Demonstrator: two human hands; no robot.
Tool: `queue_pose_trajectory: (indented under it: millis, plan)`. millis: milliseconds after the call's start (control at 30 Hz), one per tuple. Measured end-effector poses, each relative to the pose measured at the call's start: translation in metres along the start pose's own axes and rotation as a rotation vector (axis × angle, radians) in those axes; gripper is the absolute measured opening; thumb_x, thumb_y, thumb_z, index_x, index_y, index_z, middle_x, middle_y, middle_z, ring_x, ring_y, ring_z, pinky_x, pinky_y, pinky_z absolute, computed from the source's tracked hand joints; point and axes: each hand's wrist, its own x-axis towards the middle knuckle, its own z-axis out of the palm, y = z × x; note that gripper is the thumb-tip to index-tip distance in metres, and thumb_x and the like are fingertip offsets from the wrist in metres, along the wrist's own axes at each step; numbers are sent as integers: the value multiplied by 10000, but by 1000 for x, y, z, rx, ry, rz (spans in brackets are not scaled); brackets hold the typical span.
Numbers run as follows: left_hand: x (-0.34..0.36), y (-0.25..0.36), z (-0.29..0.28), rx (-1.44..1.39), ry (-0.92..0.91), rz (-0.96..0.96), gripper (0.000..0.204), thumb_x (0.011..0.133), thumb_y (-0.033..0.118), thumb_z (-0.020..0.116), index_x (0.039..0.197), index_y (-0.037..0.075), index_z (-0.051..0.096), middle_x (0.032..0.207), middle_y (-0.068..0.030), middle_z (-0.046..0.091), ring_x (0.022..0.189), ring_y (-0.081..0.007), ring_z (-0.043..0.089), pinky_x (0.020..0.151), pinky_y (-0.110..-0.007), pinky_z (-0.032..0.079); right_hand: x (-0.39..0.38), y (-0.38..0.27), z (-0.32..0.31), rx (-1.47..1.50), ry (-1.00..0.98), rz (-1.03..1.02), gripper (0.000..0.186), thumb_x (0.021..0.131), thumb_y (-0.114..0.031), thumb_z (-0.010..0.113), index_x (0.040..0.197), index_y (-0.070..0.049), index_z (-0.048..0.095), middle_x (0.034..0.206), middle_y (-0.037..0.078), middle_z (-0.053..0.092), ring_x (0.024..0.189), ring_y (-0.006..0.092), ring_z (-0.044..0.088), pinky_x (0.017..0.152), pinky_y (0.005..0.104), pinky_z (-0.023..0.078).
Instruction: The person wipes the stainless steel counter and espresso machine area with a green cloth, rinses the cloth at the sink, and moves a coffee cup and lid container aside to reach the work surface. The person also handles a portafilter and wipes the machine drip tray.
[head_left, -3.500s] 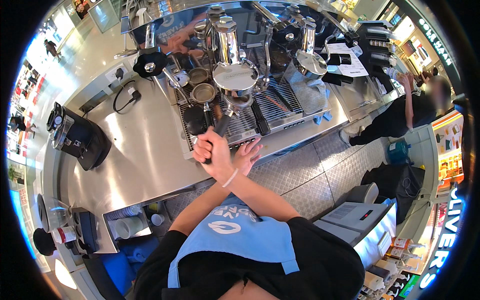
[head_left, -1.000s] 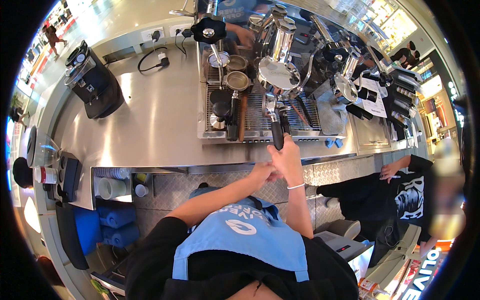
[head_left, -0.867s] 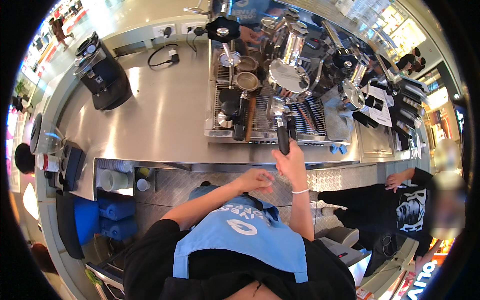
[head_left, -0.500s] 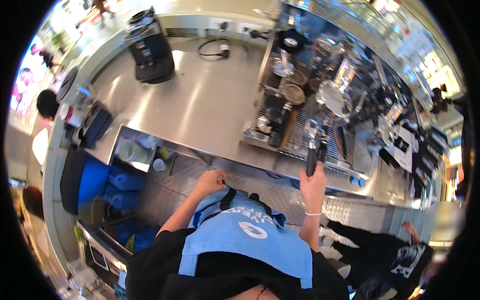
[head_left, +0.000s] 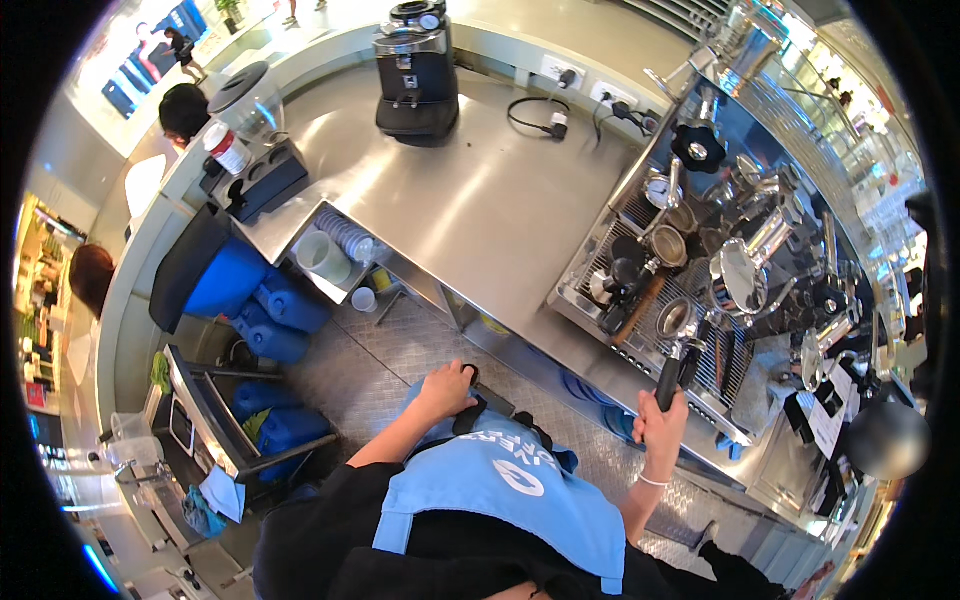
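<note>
Head view: right hand point(head_left: 660, 432) clamped on the handle of the portafilter point(head_left: 668, 384), at the front of the espresso machine point(head_left: 738, 275). Left hand point(head_left: 445, 392) curled by the apron point(head_left: 500, 515), left of the machine; can't tell its grip.

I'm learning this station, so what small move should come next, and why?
Probably ease the portafilter toward the body, keeping it level: the right hand grips its handle, its round mouth shows from above over the drip tray, and another black handle sits close beside it. The left hand is off at the blue apron.
</note>
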Motion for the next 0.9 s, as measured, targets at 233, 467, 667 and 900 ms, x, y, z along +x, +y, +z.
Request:
queue_pose_trajectory:
  millis: [233, 467, 667, 900]
  plan:
    - [-14, -5, 8, 53, -23, -90, 594, 764, 462, 804, 1177, 90, 594, 1159, -128, 615, 1065, -318, 659, 848, -478, 546, 10, -3, -11, -19, -109, 35, 213, 908, -73, 665, 948, -47, 458, 622, 29, 483, 377, 87, 435, 302, 267, 329]
    - [-17, 6, 12, 5, -11, -97, 544, 811, 432, 770, 1200, 95, 594, 1177, -128, 619, 1067, -326, 661, 849, -473, 545, 5, -2, -6, 256, -163, 84, 202, 925, -81, 653, 977, -68, 459, 613, 4, 445, 375, 84, 404, 310, 257, 310]
    - [-17, 6, 9, 35, -37, -80, 526, 830, 443, 746, 1198, 96, 602, 1152, -139, 650, 1081, -329, 658, 872, -461, 534, -3, 1, -6, -138, -25, -149, 228, 927, -81, 663, 1037, -31, 470, 617, 4, 469, 398, 83, 458, 315, 270, 342]
    - [-19, 6, 5, 47, -117, -42, 531, 844, 450, 731, 1208, 85, 602, 1173, -156, 654, 1105, -352, 651, 904, -480, 521, -22, -6, -1, 211, -214, 80, 200, 915, -68, 637, 1019, -42, 467, 627, 15, 468, 397, 96, 434, 328, 266, 330]
